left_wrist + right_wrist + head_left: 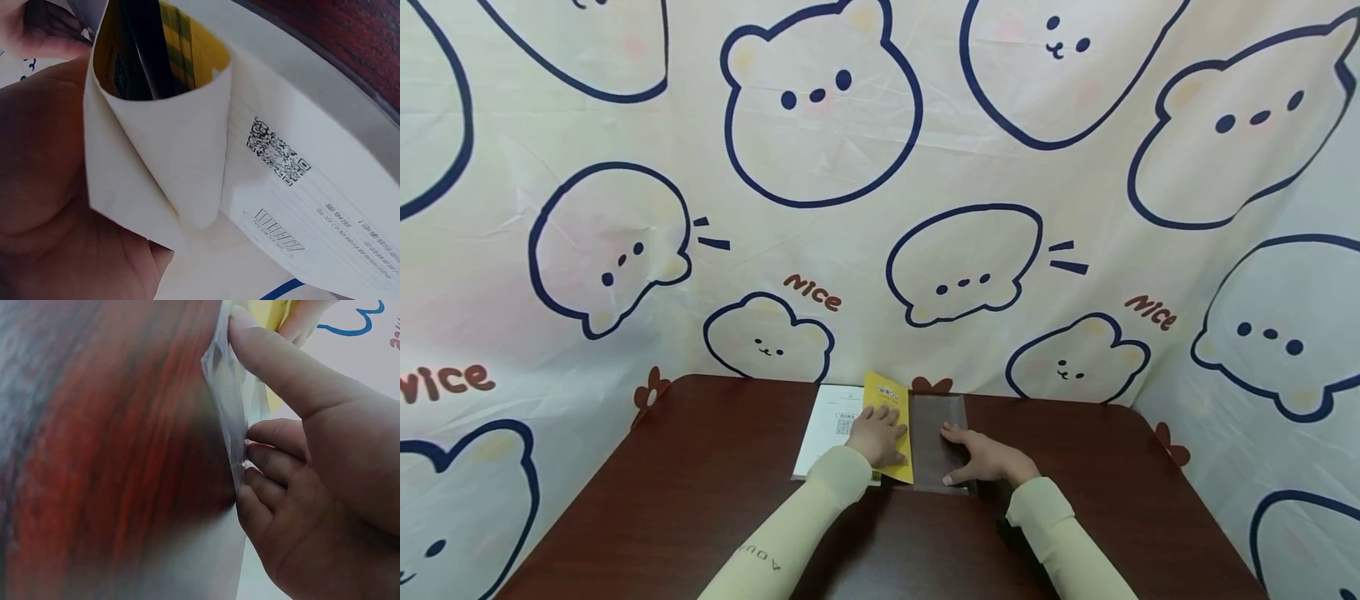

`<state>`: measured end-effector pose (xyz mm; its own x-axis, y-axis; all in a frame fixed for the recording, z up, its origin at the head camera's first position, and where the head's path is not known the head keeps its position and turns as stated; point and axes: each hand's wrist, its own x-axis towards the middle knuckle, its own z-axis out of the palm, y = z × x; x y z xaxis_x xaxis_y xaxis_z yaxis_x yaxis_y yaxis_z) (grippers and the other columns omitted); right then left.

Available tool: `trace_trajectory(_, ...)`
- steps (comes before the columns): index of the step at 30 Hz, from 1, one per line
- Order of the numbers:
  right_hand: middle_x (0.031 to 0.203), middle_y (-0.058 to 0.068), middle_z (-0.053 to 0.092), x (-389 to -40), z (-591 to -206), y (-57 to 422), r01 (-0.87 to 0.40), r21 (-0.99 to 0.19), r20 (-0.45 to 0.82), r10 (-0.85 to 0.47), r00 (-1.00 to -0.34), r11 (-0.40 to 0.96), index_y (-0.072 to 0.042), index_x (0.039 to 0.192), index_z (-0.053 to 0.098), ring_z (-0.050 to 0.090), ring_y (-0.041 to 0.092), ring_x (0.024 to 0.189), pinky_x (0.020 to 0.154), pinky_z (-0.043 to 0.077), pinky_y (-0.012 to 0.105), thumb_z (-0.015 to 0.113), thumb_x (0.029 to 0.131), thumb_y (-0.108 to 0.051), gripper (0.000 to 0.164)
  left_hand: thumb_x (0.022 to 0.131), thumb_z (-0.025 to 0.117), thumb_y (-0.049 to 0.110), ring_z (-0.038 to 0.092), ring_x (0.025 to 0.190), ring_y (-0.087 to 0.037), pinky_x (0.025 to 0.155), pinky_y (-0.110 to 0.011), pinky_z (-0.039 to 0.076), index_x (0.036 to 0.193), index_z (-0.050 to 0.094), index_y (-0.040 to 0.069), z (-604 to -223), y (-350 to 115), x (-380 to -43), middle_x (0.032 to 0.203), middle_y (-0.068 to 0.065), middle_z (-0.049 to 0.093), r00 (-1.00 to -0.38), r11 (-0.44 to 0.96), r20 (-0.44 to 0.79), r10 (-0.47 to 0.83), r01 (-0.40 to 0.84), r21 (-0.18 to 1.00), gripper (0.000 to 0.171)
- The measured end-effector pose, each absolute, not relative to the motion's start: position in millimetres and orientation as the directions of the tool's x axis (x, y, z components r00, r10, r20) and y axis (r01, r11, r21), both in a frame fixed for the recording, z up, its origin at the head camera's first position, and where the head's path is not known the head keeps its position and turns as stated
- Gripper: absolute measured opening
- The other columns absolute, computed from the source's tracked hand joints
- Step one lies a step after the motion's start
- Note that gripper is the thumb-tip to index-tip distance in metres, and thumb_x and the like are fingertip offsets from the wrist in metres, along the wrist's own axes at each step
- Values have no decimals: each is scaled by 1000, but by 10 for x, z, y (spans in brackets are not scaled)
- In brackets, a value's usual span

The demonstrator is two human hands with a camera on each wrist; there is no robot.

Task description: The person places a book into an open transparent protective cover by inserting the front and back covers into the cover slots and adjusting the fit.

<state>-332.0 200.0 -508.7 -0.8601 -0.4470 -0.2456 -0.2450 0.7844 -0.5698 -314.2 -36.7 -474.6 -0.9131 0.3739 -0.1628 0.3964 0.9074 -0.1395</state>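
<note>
Pale bear-print fabric is hanging behind a dark wooden tabletop. Head view: a white booklet is lying toward the back; the left hand, fingers spread, is pressing the yellow cover, while the right hand, thumb and fingers parted, is resting on the clear plastic sheet alongside. Apparently, cover and plastic are being fitted together; the next move is probably calling for flattening both. Left wrist view: the cover is curling beside a printed QR code, likely hindering alignment. Right wrist view: the sheet's crinkled edge is lying against the fingertips.
</note>
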Motion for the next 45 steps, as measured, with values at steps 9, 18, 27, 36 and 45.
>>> trace_trajectory(9, 167, 11, 27, -3283, -5070, 1966, -268, -581, -236, -474, -848, 769, -12, 157, 40, 24, 38, 154, 119, 28, 60, 87, 81, -31, 92, 95, 59, 61, 27, 154, -20, 126, -40, 22, 151, 52, 30, -4816, -338, -3126, 164, 3, 35, -910, 904, -164, 381, 403, -139, 64)
trace_trajectory(18, 167, 13, 27, -3308, -5039, 1988, -291, -567, -230, -488, -842, 770, -9, 157, 39, 25, 40, 153, 119, 29, 61, 87, 81, -31, 92, 96, 59, 59, 27, 154, -23, 126, -42, 21, 150, 52, 28, -4791, -314, -3124, 164, 0, 36, -903, 907, -157, 399, 414, -77, 63)
trace_trajectory(27, 167, 12, 28, -3318, -5046, 1974, -276, -575, -238, -481, -844, 770, -10, 157, 40, 25, 38, 153, 119, 28, 60, 87, 81, -29, 91, 96, 58, 59, 27, 154, -23, 126, -41, 21, 151, 51, 29, -4814, -322, -3121, 165, 1, 35, -893, 897, -154, 423, 437, -69, 63)
trace_trajectory(36, 166, 13, 30, -3318, -5063, 1970, -277, -579, -230, -480, -847, 767, -9, 156, 41, 27, 39, 152, 119, 30, 60, 87, 81, -28, 90, 97, 58, 58, 26, 155, -23, 126, -42, 20, 151, 51, 28, -4829, -342, -3139, 164, 1, 36, -883, 890, -155, 442, 453, -42, 62)
trace_trajectory(45, 166, 13, 29, -3306, -5039, 1967, -282, -572, -221, -476, -852, 770, -9, 156, 41, 29, 39, 152, 118, 30, 60, 87, 81, -29, 90, 98, 57, 56, 25, 155, -22, 126, -42, 19, 153, 49, 28, -4834, -356, -3150, 165, 1, 35, -876, 888, -175, 450, 460, -23, 62)
